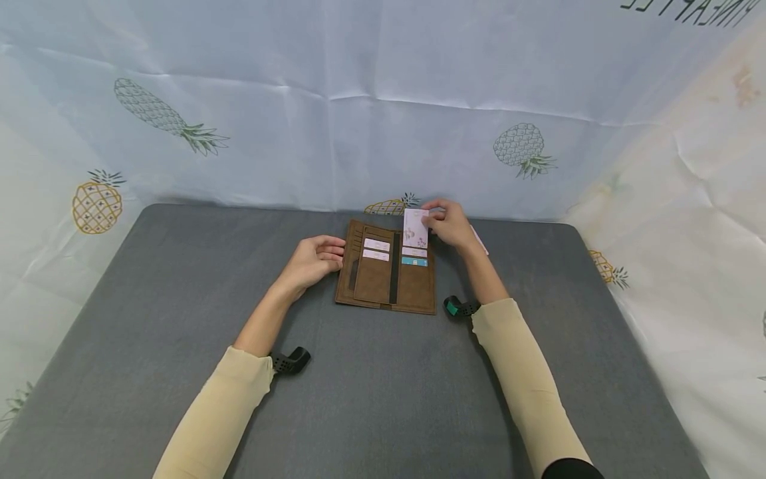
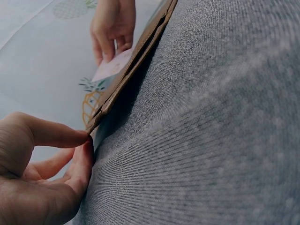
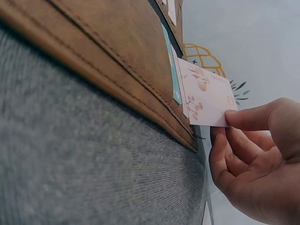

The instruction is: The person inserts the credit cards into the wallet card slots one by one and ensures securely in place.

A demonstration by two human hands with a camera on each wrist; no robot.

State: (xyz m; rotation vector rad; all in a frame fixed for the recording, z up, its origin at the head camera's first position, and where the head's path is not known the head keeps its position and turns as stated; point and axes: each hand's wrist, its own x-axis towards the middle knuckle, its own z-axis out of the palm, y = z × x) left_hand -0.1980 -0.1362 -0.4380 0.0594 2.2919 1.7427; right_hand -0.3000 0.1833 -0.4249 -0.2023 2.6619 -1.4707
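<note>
A brown wallet (image 1: 371, 279) lies spread open on the grey table, its card slots facing up. My left hand (image 1: 314, 263) pinches the wallet's left edge between thumb and fingers, plainly seen in the left wrist view. At the top right of the wallet, my right hand (image 1: 445, 223) pinches a pink flower-printed card (image 3: 208, 93) by its outer edge. That card stands mostly out of the right-hand slots; its lower end meets the wallet. Below it a blue card (image 1: 414, 261) and another pink card show their top edges. Two pink cards (image 1: 376, 245) sit in the left-hand slots.
Another pale card (image 1: 479, 241) lies on the table, partly hidden behind my right wrist. The grey table (image 1: 383, 412) ends at a pineapple-printed curtain (image 1: 335, 146) just beyond the wallet. Black wrist cameras (image 1: 291, 361) jut from both sleeves.
</note>
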